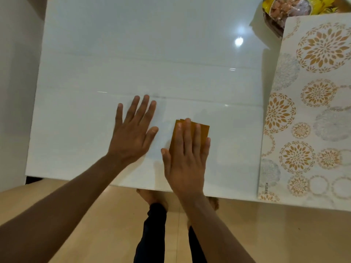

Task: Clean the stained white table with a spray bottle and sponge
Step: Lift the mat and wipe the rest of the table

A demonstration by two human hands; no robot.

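Observation:
The glossy white table [133, 44] fills most of the view. My right hand [187, 154] lies flat, fingers together, pressing down on a flat orange-brown sponge [204, 130] near the table's front edge; only the sponge's far end shows past my fingers. My left hand [133, 130] rests palm-down on the table just left of it, fingers spread, holding nothing. A faint grey smudge [157, 96] sits just beyond my left fingertips. Faint streaks run across the surface. No spray bottle is in view.
A patterned mat [313, 111] with orange and grey flower rings covers the table's right side. A yellow food packet [290, 8] lies at the far right corner. The table's front edge [76, 179] is close to my body; tan floor and my legs show below.

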